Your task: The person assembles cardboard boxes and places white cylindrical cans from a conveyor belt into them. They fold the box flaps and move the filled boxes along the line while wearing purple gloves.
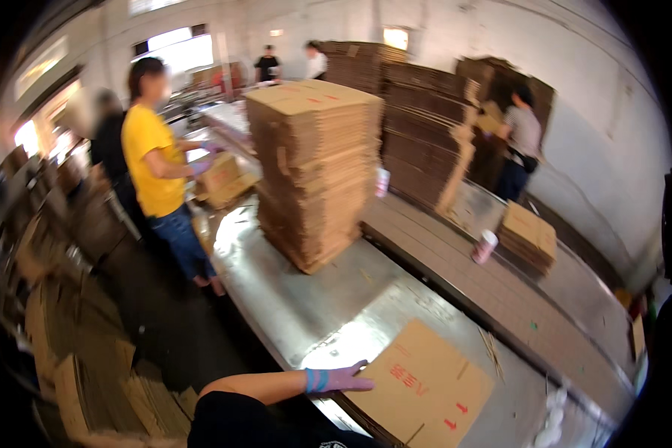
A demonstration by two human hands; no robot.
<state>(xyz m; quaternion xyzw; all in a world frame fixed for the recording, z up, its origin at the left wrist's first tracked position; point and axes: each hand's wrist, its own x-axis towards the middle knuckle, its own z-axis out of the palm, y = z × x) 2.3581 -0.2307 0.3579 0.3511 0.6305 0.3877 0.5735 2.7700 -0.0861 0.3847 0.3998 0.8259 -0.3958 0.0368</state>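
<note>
My left hand [341, 380], in a purple glove with a blue cuff, reaches in from the lower left. Its fingers are stretched out and rest at the left edge of a flat brown cardboard carton [425, 388]. This carton, printed with red characters and arrows, lies at the near end of the metal table [310, 299], and layers show under its near-left edge. My right hand is not in view. Farther along the table stands a tall stack of flat cartons [321, 172].
A long brown conveyor strip [440, 254] runs right of the table. Beyond it are a pink-and-white can [484, 246] and a small carton stack [529, 235]. A co-worker in yellow [153, 153] handles cartons at left. Cardboard [104, 396] is piled lower left; another person [521, 142] stands far right.
</note>
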